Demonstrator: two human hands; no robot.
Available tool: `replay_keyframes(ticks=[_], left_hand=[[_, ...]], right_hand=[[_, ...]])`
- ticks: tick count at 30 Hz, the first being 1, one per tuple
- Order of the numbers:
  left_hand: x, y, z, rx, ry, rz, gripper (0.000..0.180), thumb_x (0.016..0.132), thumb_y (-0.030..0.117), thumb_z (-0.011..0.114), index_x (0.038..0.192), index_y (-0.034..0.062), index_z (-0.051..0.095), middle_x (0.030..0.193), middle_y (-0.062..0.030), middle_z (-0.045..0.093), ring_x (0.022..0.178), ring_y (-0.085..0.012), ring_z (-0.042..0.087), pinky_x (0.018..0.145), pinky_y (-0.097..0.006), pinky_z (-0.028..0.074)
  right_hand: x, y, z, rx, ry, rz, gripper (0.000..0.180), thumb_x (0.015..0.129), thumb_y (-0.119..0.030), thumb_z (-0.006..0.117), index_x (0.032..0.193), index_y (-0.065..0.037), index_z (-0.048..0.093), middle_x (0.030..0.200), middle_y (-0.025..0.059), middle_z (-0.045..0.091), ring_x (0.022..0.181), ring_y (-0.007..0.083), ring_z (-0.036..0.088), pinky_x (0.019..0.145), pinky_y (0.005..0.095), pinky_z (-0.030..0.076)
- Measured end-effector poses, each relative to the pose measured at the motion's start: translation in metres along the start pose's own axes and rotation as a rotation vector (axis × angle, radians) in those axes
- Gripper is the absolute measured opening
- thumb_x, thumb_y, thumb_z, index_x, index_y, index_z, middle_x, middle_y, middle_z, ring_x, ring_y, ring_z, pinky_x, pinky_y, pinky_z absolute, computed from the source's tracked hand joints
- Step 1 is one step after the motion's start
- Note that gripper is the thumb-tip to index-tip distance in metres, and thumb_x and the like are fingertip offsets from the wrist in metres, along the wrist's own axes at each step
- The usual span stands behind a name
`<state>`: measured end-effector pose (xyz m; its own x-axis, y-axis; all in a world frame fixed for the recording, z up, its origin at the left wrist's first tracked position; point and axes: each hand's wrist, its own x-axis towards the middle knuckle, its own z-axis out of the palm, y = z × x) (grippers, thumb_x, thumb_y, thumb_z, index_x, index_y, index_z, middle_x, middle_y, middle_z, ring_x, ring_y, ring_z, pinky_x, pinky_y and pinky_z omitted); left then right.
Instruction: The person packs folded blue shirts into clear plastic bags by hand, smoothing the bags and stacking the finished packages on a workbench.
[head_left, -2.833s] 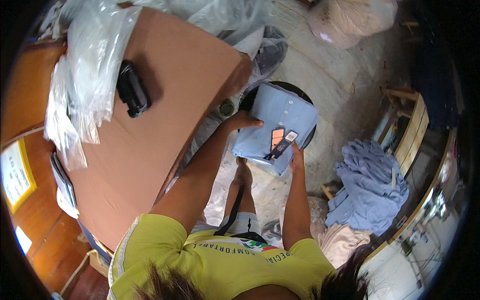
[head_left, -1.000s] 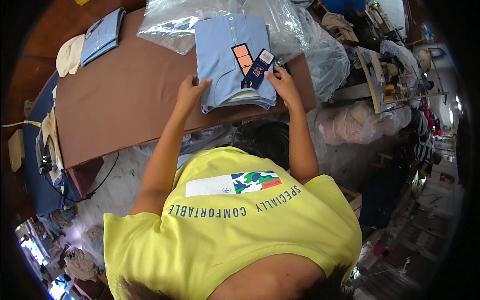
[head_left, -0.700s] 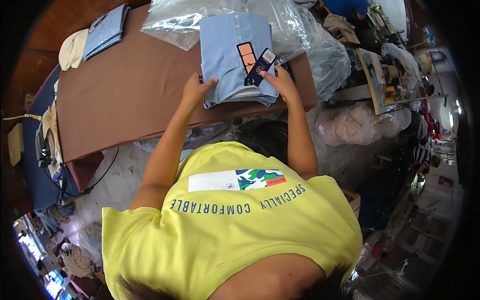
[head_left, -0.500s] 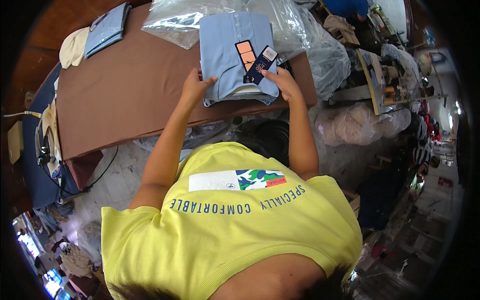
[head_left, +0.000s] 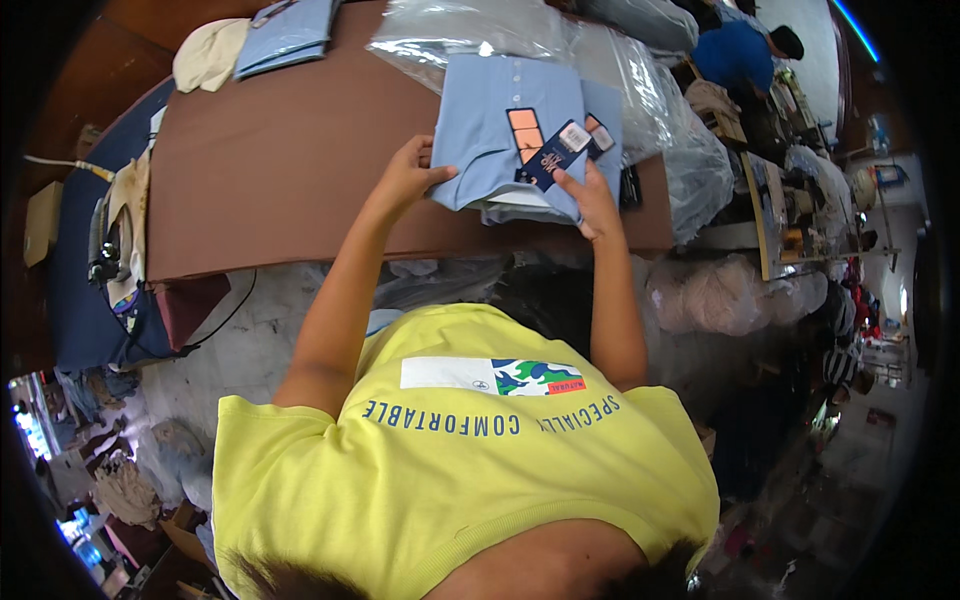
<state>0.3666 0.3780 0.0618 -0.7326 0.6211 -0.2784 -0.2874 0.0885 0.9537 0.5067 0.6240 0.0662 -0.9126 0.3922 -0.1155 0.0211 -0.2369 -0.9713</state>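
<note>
A folded light blue shirt (head_left: pixel 480 130) with a buttoned placket lies at the table's front edge, held at its two near corners. My left hand (head_left: pixel 410 178) pinches its left corner, thumb on top. My right hand (head_left: pixel 592 203) grips the right corner, its thumb by the dark hang tag (head_left: pixel 556 155). An orange-panelled tag (head_left: pixel 525 133) lies beside that one on the shirt. Beneath and to the right shows another folded blue shirt (head_left: pixel 602 103), with part of its own tag. White edges peek out under the top shirt's near side.
Clear plastic bags (head_left: pixel 640 90) spread behind and right of the shirts on the brown-covered table (head_left: pixel 290 160). A bagged blue shirt (head_left: pixel 287 40) and a cream cloth (head_left: pixel 208 55) lie far left. Another person in blue (head_left: pixel 735 60) is at the far right. Pinkish wrapped bundles (head_left: pixel 715 295) sit on the floor.
The top shirt has shifted left relative to the pile, with both hands still on it. More of the blue shirt underneath and its tag now shows on the right. The head view has shifted.
</note>
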Motion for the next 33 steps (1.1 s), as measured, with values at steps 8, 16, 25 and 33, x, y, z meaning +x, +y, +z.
replay_keyframes(ticks=[8, 16, 25, 33], left_hand=[[-0.062, -0.019, -0.197, -0.048, 0.198, 0.013, 0.051, 0.075, 0.003, 0.071, 0.12, 0.0013, 0.047, 0.103, -0.0102, 0.06, 0.09, -0.0168, 0.061, 0.075, -0.027, 0.052], [-0.081, -0.056, -0.257, 0.929, 0.501, 0.268, 0.047, 0.075, 0.011, 0.069, 0.118, 0.0077, 0.052, 0.105, -0.0111, 0.057, 0.092, -0.0275, 0.055, 0.079, -0.039, 0.046], [-0.078, -0.067, -0.215, 1.309, 0.037, 0.771, 0.03, 0.076, 0.016, 0.064, 0.105, 0.0113, 0.059, 0.099, -0.005, 0.055, 0.095, -0.0226, 0.052, 0.082, -0.036, 0.04], [-0.084, -0.083, -0.227, 1.262, -0.061, 0.954, 0.022, 0.074, 0.01, 0.055, 0.095, 0.0103, 0.062, 0.09, -0.0036, 0.055, 0.088, -0.0209, 0.053, 0.078, -0.033, 0.041]], right_hand=[[0.033, 0.09, 0.195, 0.168, -0.162, 0.094, 0.038, 0.084, -0.002, 0.063, 0.119, 0.001, 0.049, 0.106, 0.0082, 0.062, 0.094, 0.0156, 0.06, 0.086, 0.03, 0.048], [0.022, 0.144, 0.241, -0.363, 0.09, -0.044, 0.041, 0.082, -0.015, 0.066, 0.117, -0.001, 0.05, 0.097, 0.009, 0.062, 0.088, 0.0169, 0.059, 0.079, 0.0308, 0.048], [-0.015, 0.124, 0.263, -1.433, -0.186, -0.786, 0.031, 0.074, -0.021, 0.068, 0.103, -0.011, 0.063, 0.096, 0.0039, 0.058, 0.092, 0.0221, 0.053, 0.079, 0.0359, 0.041], [-0.018, 0.13, 0.259, -1.207, -0.191, -0.692, 0.018, 0.077, -0.014, 0.066, 0.094, -0.007, 0.062, 0.087, 0.0064, 0.058, 0.081, 0.0254, 0.054, 0.072, 0.038, 0.043]])
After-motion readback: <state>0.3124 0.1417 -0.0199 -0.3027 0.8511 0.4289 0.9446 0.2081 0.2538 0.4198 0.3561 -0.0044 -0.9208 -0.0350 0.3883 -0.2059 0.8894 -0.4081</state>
